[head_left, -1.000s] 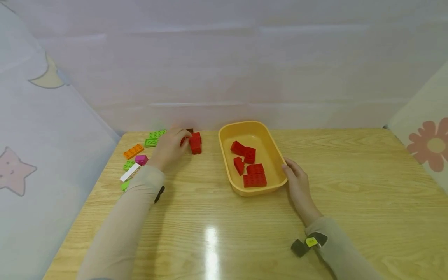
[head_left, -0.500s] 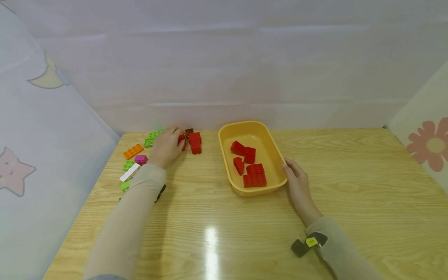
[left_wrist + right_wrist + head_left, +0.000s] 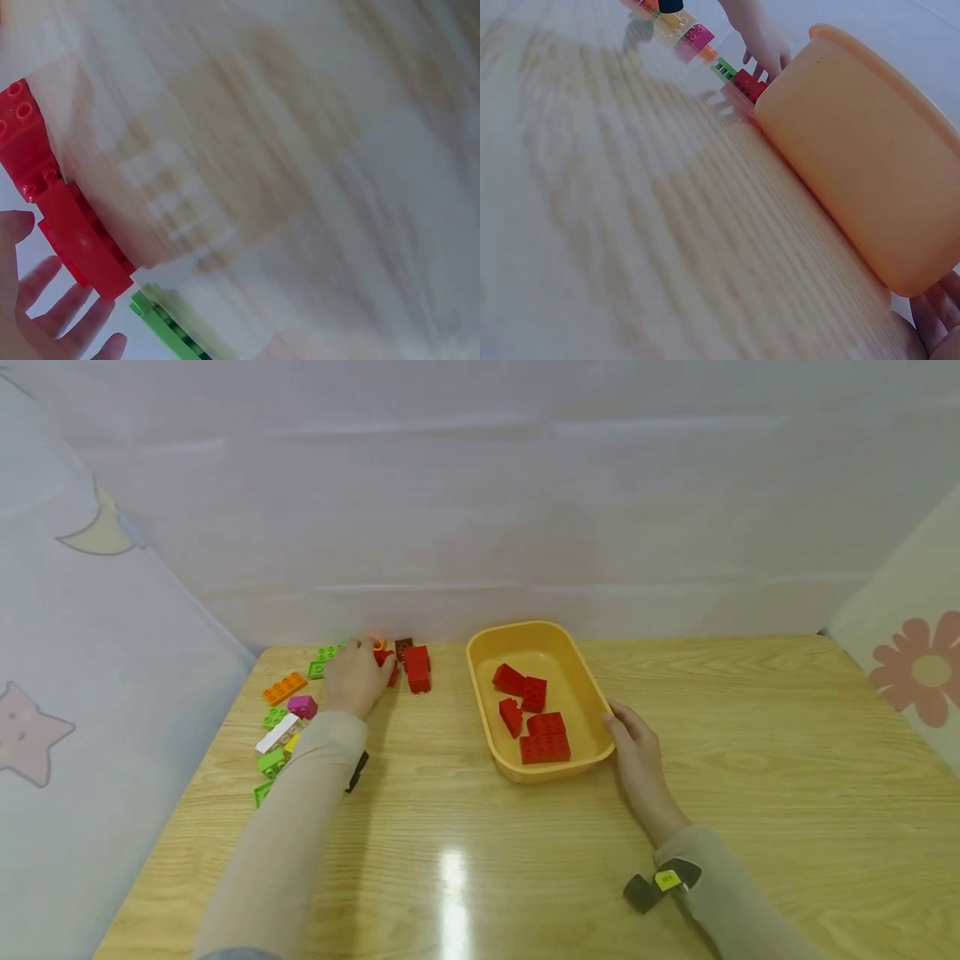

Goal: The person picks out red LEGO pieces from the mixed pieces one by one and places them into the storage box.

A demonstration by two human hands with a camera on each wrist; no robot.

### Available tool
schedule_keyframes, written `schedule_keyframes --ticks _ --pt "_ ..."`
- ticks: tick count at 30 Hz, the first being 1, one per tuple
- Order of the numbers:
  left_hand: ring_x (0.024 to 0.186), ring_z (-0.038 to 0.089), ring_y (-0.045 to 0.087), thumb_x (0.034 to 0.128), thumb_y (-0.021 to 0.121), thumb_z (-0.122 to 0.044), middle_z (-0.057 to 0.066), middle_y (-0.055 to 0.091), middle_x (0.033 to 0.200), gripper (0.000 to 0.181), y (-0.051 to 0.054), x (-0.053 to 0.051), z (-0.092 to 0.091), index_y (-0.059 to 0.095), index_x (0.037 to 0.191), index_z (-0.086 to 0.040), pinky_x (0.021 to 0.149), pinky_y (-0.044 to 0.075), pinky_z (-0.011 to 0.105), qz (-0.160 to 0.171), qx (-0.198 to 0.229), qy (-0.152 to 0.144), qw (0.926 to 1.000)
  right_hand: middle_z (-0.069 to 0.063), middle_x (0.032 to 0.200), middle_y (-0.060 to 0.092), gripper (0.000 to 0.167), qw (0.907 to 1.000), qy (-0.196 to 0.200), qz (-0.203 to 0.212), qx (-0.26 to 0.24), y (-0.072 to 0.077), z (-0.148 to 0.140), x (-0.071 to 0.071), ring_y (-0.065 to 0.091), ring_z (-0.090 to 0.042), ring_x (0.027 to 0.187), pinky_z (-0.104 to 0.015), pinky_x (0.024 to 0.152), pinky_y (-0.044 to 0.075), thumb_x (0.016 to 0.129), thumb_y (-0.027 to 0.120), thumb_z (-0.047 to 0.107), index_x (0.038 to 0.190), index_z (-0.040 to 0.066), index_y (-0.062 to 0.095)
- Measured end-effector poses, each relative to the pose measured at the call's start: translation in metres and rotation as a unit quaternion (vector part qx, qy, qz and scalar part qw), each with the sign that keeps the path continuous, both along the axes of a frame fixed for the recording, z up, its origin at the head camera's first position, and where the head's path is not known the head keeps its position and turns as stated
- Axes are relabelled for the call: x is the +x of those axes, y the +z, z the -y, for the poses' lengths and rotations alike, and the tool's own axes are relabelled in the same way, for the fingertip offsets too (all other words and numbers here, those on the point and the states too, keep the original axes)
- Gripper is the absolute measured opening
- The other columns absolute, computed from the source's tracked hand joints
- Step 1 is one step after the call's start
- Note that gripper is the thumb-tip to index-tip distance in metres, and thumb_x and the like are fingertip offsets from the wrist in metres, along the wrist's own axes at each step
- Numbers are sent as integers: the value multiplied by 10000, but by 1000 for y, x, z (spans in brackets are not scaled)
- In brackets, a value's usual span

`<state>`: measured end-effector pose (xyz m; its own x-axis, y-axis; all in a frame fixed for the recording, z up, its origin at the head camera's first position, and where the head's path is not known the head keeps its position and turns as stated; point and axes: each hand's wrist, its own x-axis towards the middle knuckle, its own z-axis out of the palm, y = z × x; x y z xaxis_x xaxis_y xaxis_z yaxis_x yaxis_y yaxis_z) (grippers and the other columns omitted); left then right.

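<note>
My left hand (image 3: 354, 681) is among bricks at the back left of the table, its fingers beside a red brick (image 3: 391, 669). In the left wrist view its fingers are spread and touch the far side of a long red brick (image 3: 84, 241), with the thumb apart from it. Another red brick (image 3: 417, 669) stands just to the right. My right hand (image 3: 643, 770) holds the right side of a yellow tray (image 3: 491, 727) near its front corner; red bricks (image 3: 545, 747) lie inside. The right wrist view shows my fingers (image 3: 939, 319) at the tray's lower corner.
Left of my left hand lie an orange brick (image 3: 285, 688), a magenta brick (image 3: 302, 707), a white brick (image 3: 277, 732) and green bricks (image 3: 272, 763). A dark brown brick (image 3: 403, 648) sits near the wall (image 3: 480, 527) behind the table.
My left hand has shifted slightly left, away from the right-hand red bricks. An orange piece now shows by its fingers, and a yellow one by the forearm. My right hand and the tray stay put.
</note>
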<state>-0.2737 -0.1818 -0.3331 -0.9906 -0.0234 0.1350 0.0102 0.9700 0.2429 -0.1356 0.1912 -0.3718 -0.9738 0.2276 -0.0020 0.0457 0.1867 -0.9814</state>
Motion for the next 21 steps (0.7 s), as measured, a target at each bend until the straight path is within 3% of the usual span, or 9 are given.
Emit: schedule_keyframes --ticks 5,8,14,21 --pt "981 394 628 982 585 -368 200 597 1194 441 0 0 -4 602 1266 -33 765 542 515 15 143 155 9998 -142 1399 524 474 10000 40 -17 -66 -1 0 0 536 -77 1102 -111 891 449 1051 489 307 1413 2 507" --pt "979 398 627 974 602 -343 204 603 1176 416 -2 -1 -6 617 1244 -26 771 539 518 -72 185 187 9996 -147 1399 521 481 9999 77 -29 -99 -1 0 0 538 -79 1091 -112 885 454 1052 487 313 1415 -2 503" --pt "984 395 613 984 599 -325 215 589 1136 389 -7 -4 -7 598 1172 16 791 528 521 -74 277 42 9996 -167 1396 526 474 9999 27 -115 -72 -1 -1 1 543 -55 1074 -106 880 455 1051 491 295 1406 -18 509" --pt "1024 391 612 990 593 -291 213 591 1184 388 -9 -5 -7 585 1246 0 803 532 523 -142 256 -62 9996 -144 1387 537 467 9999 17 -104 -21 -2 -1 0 542 -58 1073 -108 885 444 1049 497 299 1401 -7 519"
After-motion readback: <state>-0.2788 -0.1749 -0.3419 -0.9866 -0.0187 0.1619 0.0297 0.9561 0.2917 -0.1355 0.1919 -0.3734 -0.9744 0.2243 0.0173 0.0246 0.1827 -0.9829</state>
